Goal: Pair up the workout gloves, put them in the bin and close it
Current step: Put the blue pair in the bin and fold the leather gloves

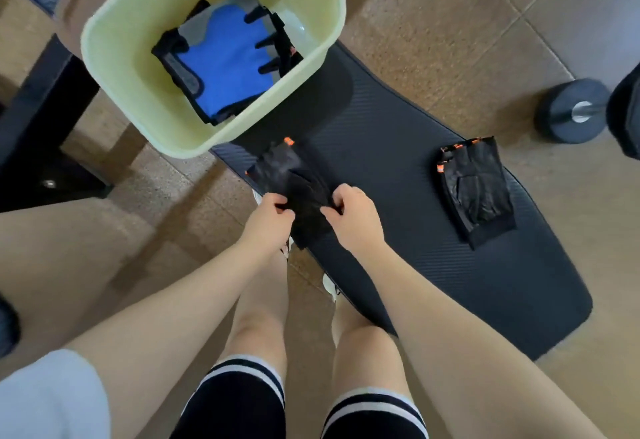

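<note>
Both hands, left hand [268,215] and right hand [349,211], are pinching the black orange-trimmed fingerless glove [294,182] at the padded black bench's [398,168] near-left edge; its mate, the second black orange-trimmed glove [472,185], is lying well right, nearer the right hand, long axis running near-far.

You stand in a gym or home workout area: tiled floor [450,40], black padded bench [398,196] under your grip, a dumbbell [573,111] far to its right, workout gloves [474,189] lying on the bench.

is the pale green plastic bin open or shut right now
Open. The pale green plastic bin has no lid on it, and the blue and black workout gloves inside show from above.
</note>
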Available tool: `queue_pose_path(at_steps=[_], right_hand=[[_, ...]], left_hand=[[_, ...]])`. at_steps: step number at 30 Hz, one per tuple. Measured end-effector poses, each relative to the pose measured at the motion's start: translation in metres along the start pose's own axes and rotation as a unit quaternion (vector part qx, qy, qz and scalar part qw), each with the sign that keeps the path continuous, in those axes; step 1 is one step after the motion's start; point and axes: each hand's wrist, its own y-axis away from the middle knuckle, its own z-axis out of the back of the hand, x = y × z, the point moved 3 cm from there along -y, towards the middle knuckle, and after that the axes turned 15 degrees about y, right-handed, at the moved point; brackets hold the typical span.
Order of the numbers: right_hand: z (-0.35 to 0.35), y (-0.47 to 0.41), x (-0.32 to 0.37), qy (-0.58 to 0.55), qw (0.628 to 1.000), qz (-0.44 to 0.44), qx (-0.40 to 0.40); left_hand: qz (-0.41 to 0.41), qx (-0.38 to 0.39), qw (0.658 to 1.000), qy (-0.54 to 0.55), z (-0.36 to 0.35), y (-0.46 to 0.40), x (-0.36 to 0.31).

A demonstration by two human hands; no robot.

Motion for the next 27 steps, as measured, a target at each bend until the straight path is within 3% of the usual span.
queue_pose_path(at_steps=[2,6,8,10,11,13,15,17,18,22,25,27], right_hand=[[0.009,0.011,-0.011,-0.183,0.982,-0.040,-0.005],[0.032,0.040,-0.038,-0.435,0.895,-0.100,0.022],[0.042,0.051,-0.051,-0.513,0.852,-0.099,0.040],[0.050,0.060,-0.064,-0.527,0.843,-0.092,0.056],[0.054,0.064,-0.071,-0.513,0.851,-0.094,0.063],[0.063,0.070,-0.088,-0.445,0.887,-0.114,0.038],[0.069,0.068,-0.120,-0.350,0.918,-0.171,-0.071],[0.079,0.063,-0.153,-0.229,0.926,-0.230,-0.193],[0.081,0.059,-0.167,-0.161,0.931,-0.247,-0.216],[0.075,0.042,-0.204,0.055,0.962,-0.243,-0.114],[0.071,0.038,-0.211,0.091,0.956,-0.244,-0.135],[0.066,0.040,-0.213,0.050,0.955,-0.254,-0.146]], left_hand=[[0.022,-0.024,0.998,0.044,-0.011,0.007,0.001],[0.055,0.002,0.976,0.212,-0.042,0.034,-0.009],[0.122,0.065,0.932,0.335,-0.060,0.051,-0.015],[0.128,0.130,0.881,0.436,-0.077,0.062,-0.025],[0.104,0.136,0.875,0.454,-0.083,0.065,-0.030],[0.027,0.099,0.907,0.408,-0.088,0.067,-0.042],[-0.067,0.047,0.950,0.300,-0.089,0.065,-0.054],[-0.156,0.017,0.966,0.206,-0.088,0.060,-0.064],[-0.193,0.006,0.967,0.165,-0.087,0.059,-0.067],[-0.289,-0.014,0.956,0.039,-0.084,0.055,-0.076],[-0.301,-0.003,0.953,0.037,-0.086,0.056,-0.076],[-0.304,-0.003,0.952,0.040,-0.091,0.062,-0.074]])
